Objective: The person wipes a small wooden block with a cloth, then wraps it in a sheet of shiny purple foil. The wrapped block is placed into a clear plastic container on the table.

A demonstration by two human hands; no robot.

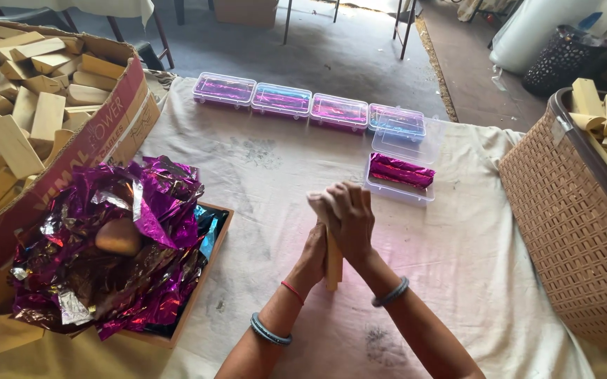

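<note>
Both my hands meet at the middle of the cloth-covered table [457, 267], pressed together around an upright wooden block [333, 265]. My left hand [312, 258] grips the block from the left side. My right hand [345, 216] wraps over its top end. The block's lower end stands on the cloth. Just beyond my hands lies an open clear plastic box [399, 180] with a magenta foil-wrapped piece inside, its lid tilted back.
A row of closed clear boxes [282, 100] with shiny contents lines the far table edge. Crumpled magenta foil sheets [114, 245] fill a tray at left. A cardboard box [107, 133] of wooden blocks sits far left; a woven basket [570, 224] of blocks stands right.
</note>
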